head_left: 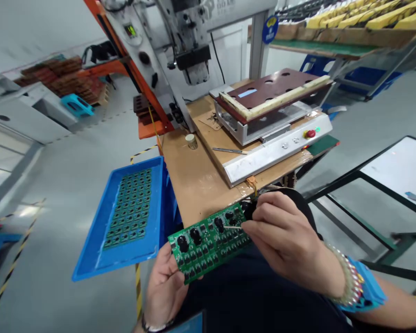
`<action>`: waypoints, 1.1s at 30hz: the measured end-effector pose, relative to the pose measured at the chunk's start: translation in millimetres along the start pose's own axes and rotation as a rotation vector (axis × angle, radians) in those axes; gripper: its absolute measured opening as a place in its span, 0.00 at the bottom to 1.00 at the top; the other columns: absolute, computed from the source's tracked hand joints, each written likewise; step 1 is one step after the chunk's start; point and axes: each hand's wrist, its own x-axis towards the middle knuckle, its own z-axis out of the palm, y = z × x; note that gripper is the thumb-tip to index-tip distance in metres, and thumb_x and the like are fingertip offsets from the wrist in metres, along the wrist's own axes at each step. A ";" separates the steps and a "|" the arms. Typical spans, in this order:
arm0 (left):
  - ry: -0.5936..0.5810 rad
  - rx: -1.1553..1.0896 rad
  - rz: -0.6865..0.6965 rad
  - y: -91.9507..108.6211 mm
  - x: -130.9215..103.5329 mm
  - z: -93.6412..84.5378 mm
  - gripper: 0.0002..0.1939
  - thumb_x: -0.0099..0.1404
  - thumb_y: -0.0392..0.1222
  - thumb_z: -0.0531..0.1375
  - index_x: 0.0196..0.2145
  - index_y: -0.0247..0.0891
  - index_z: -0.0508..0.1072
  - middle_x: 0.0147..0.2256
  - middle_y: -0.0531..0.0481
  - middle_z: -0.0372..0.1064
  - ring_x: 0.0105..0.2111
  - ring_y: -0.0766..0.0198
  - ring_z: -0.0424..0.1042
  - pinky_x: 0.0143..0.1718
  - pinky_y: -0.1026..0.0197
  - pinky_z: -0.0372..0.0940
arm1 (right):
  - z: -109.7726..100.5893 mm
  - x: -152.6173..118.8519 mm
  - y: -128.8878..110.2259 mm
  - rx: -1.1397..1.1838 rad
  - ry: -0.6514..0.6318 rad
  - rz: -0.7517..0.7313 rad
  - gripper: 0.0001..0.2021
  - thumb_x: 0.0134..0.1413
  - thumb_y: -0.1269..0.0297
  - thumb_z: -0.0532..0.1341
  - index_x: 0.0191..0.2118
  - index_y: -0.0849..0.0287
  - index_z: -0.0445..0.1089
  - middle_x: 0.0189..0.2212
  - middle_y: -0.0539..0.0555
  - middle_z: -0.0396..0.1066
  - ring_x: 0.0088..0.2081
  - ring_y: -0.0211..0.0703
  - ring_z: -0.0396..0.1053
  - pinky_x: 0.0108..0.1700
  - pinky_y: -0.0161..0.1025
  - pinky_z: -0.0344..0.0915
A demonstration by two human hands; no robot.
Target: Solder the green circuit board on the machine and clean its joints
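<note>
A long green circuit board (208, 247) with black components is tilted above my lap. My left hand (166, 282) grips its left end, thumb on the near edge and fingers partly hidden beneath. Over the board's right part, my right hand (284, 233) pinches a thin pale stick (233, 227). The stick's tip is at a black component near the board's middle. Bracelets and a blue band circle my right wrist.
A blue tray (152, 249) with rows of green boards (130, 208) stands left of the brown worktable (190, 185). On the table are a machine with a maroon plate (273, 88), a control bar (277, 148), tweezers (229, 151) and a small round container (191, 141).
</note>
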 end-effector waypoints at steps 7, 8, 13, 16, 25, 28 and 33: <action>-0.008 0.022 0.029 0.1 0.4 1.9 0.27 0.45 0.43 0.73 0.45 0.48 0.77 0.33 0.51 0.76 0.23 0.62 0.73 0.23 0.62 0.70 | 0.2 -2.2 0.1 0.003 -0.003 -0.003 0.06 0.51 0.81 0.59 0.32 0.66 0.70 0.25 0.55 0.63 0.36 0.41 0.58 0.39 0.42 0.63; -0.017 0.030 0.029 -0.4 0.3 0.6 0.27 0.46 0.42 0.72 0.46 0.49 0.76 0.33 0.52 0.76 0.24 0.62 0.74 0.24 0.62 0.71 | -0.2 -2.2 -0.1 0.003 -0.001 -0.001 0.06 0.51 0.81 0.59 0.31 0.66 0.70 0.25 0.55 0.63 0.36 0.42 0.58 0.39 0.42 0.62; -0.053 0.024 0.021 -4.3 -0.3 -7.6 0.28 0.47 0.41 0.72 0.47 0.49 0.75 0.34 0.51 0.76 0.25 0.63 0.73 0.25 0.63 0.70 | -1.4 0.6 -1.0 -0.016 0.013 0.002 0.07 0.51 0.81 0.59 0.34 0.65 0.70 0.26 0.55 0.64 0.37 0.42 0.59 0.40 0.42 0.62; -0.036 0.014 -0.006 -4.7 -0.4 -7.0 0.28 0.46 0.38 0.72 0.47 0.48 0.75 0.34 0.51 0.75 0.25 0.63 0.73 0.24 0.63 0.70 | -0.3 2.5 -0.7 -0.021 0.020 -0.005 0.08 0.52 0.81 0.58 0.35 0.64 0.70 0.26 0.54 0.64 0.36 0.41 0.59 0.40 0.42 0.63; 0.000 0.028 0.011 -4.5 1.3 -6.5 0.29 0.43 0.37 0.72 0.45 0.46 0.76 0.33 0.50 0.76 0.24 0.60 0.73 0.23 0.60 0.71 | -1.0 0.9 -0.8 -0.024 -0.006 -0.007 0.06 0.53 0.81 0.58 0.32 0.64 0.70 0.26 0.54 0.63 0.36 0.41 0.58 0.40 0.42 0.62; -0.006 -0.009 -0.012 -4.7 1.9 -6.5 0.28 0.43 0.36 0.72 0.45 0.47 0.76 0.31 0.51 0.76 0.23 0.61 0.73 0.22 0.60 0.70 | -1.1 2.3 -0.4 -0.036 0.008 -0.012 0.07 0.53 0.80 0.58 0.33 0.64 0.70 0.25 0.54 0.64 0.35 0.41 0.59 0.40 0.42 0.62; -0.016 -0.022 0.034 -0.5 1.6 5.9 0.26 0.44 0.40 0.72 0.43 0.48 0.77 0.31 0.51 0.77 0.22 0.62 0.73 0.21 0.64 0.69 | -1.1 2.7 -0.8 -0.036 -0.003 -0.013 0.07 0.52 0.81 0.58 0.32 0.66 0.71 0.25 0.55 0.63 0.35 0.42 0.59 0.40 0.42 0.62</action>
